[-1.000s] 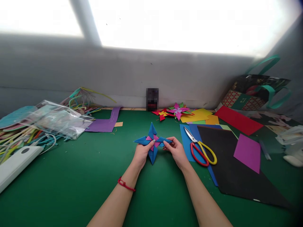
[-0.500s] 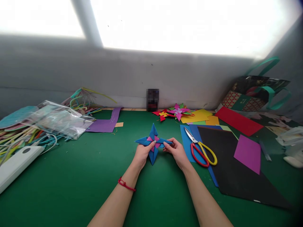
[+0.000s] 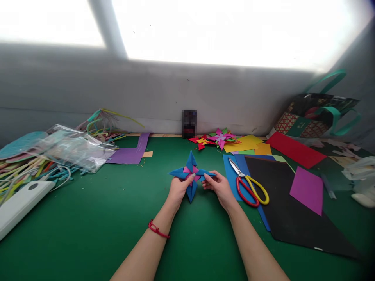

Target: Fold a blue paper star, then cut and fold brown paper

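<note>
A folded paper star (image 3: pixel 191 193) with blue points and a pink centre is held between both hands above the green table (image 3: pixel 117 218). My left hand (image 3: pixel 177 189) grips it from the lower left, the thumb pressed on the pink centre and the fingers hidden beneath. With thumb and fingers, my right hand (image 3: pixel 219 185) pinches the right blue point. One point faces away from me, one toward me and one to the left. A red cord bracelet (image 3: pixel 158 230) circles the left wrist.
Scissors (image 3: pixel 249 185) with red and yellow handles lie right of my hands on blue and black sheets (image 3: pixel 293 210). Finished paper stars (image 3: pixel 219 137) rest at the back. Leftward are a purple paper (image 3: pixel 125 155), a clear plastic bag (image 3: pixel 84 150) and a white power strip (image 3: pixel 26 205).
Both hands and the paper star have shifted slightly to the right. The grip on the star stays the same, and the things around have not moved.
</note>
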`<act>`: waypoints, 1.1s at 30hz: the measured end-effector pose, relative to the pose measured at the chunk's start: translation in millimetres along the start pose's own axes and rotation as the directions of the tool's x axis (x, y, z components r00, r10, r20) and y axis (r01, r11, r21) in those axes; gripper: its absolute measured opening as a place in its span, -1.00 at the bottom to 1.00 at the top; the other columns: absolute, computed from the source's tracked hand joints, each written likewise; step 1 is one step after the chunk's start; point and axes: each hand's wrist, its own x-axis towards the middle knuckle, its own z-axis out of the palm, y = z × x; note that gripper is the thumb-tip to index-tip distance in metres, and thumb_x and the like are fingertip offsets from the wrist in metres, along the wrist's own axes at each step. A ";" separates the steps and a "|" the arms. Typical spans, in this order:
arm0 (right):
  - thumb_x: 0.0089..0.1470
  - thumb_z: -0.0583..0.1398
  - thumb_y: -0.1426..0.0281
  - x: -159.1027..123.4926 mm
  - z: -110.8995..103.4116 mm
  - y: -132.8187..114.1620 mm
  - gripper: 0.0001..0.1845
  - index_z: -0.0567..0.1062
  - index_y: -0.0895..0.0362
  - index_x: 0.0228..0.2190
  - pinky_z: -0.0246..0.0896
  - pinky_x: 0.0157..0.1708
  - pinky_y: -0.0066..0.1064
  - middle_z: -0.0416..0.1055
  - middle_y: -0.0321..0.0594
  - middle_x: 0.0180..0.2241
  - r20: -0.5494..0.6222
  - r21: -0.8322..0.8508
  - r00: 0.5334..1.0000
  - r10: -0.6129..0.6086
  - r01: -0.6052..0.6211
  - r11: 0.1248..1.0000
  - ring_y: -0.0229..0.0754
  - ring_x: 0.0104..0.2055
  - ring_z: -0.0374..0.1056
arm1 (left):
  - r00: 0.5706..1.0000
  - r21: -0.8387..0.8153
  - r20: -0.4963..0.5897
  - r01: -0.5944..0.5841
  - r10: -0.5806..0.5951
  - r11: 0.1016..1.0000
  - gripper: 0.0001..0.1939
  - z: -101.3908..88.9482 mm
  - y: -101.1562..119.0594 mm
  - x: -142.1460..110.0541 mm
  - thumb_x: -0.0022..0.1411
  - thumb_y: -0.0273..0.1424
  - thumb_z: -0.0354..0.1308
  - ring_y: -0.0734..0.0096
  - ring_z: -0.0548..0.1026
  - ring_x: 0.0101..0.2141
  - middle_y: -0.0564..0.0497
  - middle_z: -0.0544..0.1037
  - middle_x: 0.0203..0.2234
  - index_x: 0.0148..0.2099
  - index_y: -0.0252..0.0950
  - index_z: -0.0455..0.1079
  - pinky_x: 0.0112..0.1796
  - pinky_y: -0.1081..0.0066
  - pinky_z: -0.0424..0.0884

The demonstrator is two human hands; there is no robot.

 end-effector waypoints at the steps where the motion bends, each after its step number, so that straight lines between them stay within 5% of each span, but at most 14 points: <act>1: -0.21 0.29 0.24 0.8 -2.2 -1.4 -0.68 0.43 0.13 -0.37 0.31 -0.54 -0.44 0.47 -0.25 -0.53 -0.052 0.030 0.998 -0.033 0.034 0.999 -0.27 -0.55 0.36 | 1.000 -0.027 0.011 0.002 -0.002 1.000 -0.54 0.0 0.6 0.7 -0.11 -0.38 0.30 0.17 0.35 -0.04 -0.13 0.44 -0.09 -0.10 -0.30 0.38 -0.02 0.29 0.24; 5: -0.19 0.28 0.34 4.3 -16.8 -8.1 -0.65 0.44 0.04 -0.26 0.29 -0.57 -0.49 0.48 -0.21 -0.31 -0.268 0.128 0.949 -0.165 0.205 0.970 -0.30 -0.50 0.37 | 0.995 -0.149 0.086 0.052 -0.040 0.988 -0.53 -3.7 9.3 1.1 0.01 -0.35 0.22 0.19 0.25 0.04 -0.15 0.28 0.05 0.00 -0.26 0.28 0.00 0.27 0.21; 8: -0.23 0.28 0.42 5.9 -24.6 -9.4 -0.71 0.49 0.04 -0.33 0.32 -0.52 -0.48 0.47 -0.25 -0.33 -0.321 0.141 0.925 -0.203 0.259 0.956 -0.26 -0.43 0.40 | 0.975 -0.243 0.212 0.122 -0.070 0.962 -0.57 -4.7 18.5 -3.7 0.13 -0.25 0.09 0.13 0.28 0.02 -0.19 0.26 0.07 0.03 -0.29 0.26 0.01 0.19 0.19; 13: -0.26 0.23 0.54 2.5 -16.2 -4.4 -0.86 0.52 0.11 -0.53 0.31 -0.51 -0.46 0.46 -0.27 -0.31 -0.095 0.051 0.981 -0.171 0.176 0.983 -0.26 -0.45 0.39 | 0.891 -0.238 0.435 0.250 -0.127 0.939 -0.55 4.0 24.5 -15.2 0.16 -0.21 0.04 0.05 0.29 0.00 -0.23 0.31 0.02 0.04 -0.36 0.27 0.01 0.09 0.18; 17: -0.21 0.19 0.53 -2.3 -8.3 -6.2 -0.86 0.52 0.10 -0.52 0.28 -0.48 -0.46 0.46 -0.25 -0.27 0.065 -0.060 0.991 -0.115 0.119 0.991 -0.22 -0.35 0.36 | 0.913 -0.159 0.360 0.261 -0.190 0.952 -0.62 6.9 19.1 -15.1 0.13 -0.26 0.10 0.04 0.38 -0.08 -0.23 0.44 -0.11 -0.08 -0.43 0.37 -0.06 0.12 0.28; 22: -0.11 0.13 0.45 -0.8 -13.1 -11.4 -0.60 0.41 0.03 -0.15 0.27 -0.39 -0.39 0.40 -0.19 -0.14 0.095 -0.068 0.992 -0.081 0.088 0.994 -0.21 -0.32 0.33 | 0.961 -0.103 0.167 0.237 -0.218 0.966 -0.64 0.1 14.5 -6.3 0.03 -0.31 0.21 0.13 0.48 -0.22 -0.19 0.50 -0.21 -0.15 -0.43 0.38 -0.17 0.20 0.39; 28: 0.00 0.07 0.18 -0.1 -17.8 -13.4 -0.64 0.47 0.16 -0.31 0.21 -0.39 -0.41 0.41 -0.15 -0.38 0.085 -0.157 0.996 0.031 -0.017 0.987 -0.18 -0.34 0.31 | 0.919 0.179 0.297 0.214 -0.260 0.960 -0.60 -6.9 17.0 -5.2 0.00 -0.27 0.22 0.18 0.52 -0.40 -0.20 0.55 -0.37 -0.18 -0.47 0.38 -0.31 0.23 0.45; 33: -0.13 0.19 0.14 -5.9 -12.4 -13.8 -0.67 0.48 0.15 -0.42 0.10 -0.49 -0.48 0.35 -0.28 -0.48 0.153 -0.403 0.981 0.115 -0.044 0.914 -0.28 -0.44 0.21 | 0.920 0.216 0.313 0.174 -0.237 0.961 -0.58 -8.8 15.3 -4.4 0.02 -0.23 0.19 0.26 0.51 -0.42 -0.16 0.53 -0.38 -0.13 -0.44 0.35 -0.34 0.26 0.46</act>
